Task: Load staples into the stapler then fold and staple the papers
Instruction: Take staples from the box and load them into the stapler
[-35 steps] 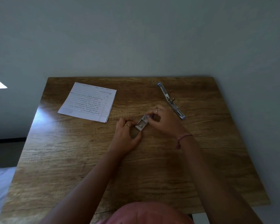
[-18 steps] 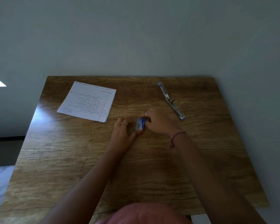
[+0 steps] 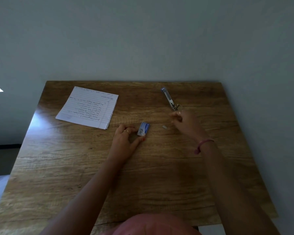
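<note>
Two hands are working on the table (image 3: 159, 175): the left hand (image 3: 124, 141) is pinching the staple box (image 3: 143, 129), while the right hand (image 3: 185, 122) — fingers blurred, its grip impossible to tell — is hovering just before the opened stapler (image 3: 169, 99). The stapler's long axis is slanting away to the left, nearer the right hand; a staple strip (image 3: 164, 127) is lying between the hands.

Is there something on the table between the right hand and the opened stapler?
Nothing visible stands between them. The right hand is just in front of the near end of the stapler, with only bare table in the gap. The small staple strip and staple box lie to the left, off that path.
</note>
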Available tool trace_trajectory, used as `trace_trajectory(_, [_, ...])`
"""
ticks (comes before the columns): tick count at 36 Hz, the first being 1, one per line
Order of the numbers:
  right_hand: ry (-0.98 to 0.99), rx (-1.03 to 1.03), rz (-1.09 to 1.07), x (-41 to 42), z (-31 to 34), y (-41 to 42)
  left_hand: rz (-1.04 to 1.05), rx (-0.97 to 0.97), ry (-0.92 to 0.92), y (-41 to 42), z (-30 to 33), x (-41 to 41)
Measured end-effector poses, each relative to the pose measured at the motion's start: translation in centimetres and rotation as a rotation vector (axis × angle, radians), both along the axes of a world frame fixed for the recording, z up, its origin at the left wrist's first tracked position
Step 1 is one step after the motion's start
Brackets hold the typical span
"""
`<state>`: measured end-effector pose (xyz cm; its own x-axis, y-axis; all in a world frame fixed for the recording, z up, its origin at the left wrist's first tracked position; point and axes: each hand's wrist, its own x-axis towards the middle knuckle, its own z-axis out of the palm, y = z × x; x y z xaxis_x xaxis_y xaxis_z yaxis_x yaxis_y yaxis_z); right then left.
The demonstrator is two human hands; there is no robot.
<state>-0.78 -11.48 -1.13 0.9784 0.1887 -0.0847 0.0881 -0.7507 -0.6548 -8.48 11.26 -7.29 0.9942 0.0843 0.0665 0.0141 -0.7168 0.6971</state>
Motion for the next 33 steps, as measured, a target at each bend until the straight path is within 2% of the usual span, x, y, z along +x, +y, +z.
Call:
trace_trajectory(5, [0.099,0.009,-0.012,-1.5,-1.6,-0.6,-0.010,-0.032,0.034,-0.1,0.3,-0.1])
trace_trajectory(11, [-0.061,-0.030,-0.028,-2.4,-3.3,0.8,0.095,-0.226,0.152,-1.0,1.5,1.4])
trace_trajectory(17, [-0.186,-0.027,-0.033,-3.1,-3.9,0.9,0.094,-0.219,0.037,-4.8,3.5,6.2])
trace_trajectory(20, [-0.232,0.063,-0.059,-3.6,-3.8,0.3,0.082,-0.418,0.118,-7.0,4.4,8.6])
trace_trajectory(22, [-0.216,0.158,-0.108,-4.0,-3.8,-0.2,0.109,-0.604,0.234,-8.0,4.6,10.2])
trace_trajectory(27, [-0.208,0.308,-0.234,-5.0,-4.8,-2.2,0.104,-0.908,0.483,-8.6,5.0,13.4])
trace_trajectory(30, [-0.159,0.443,-0.278,-5.2,-5.2,-2.8,0.057,-0.976,0.543,-8.1,4.9,14.7])
trace_trajectory(33, [-0.127,0.570,-0.332,-5.0,-5.2,-3.0,-0.024,-0.910,0.557,-7.7,4.6,15.4])
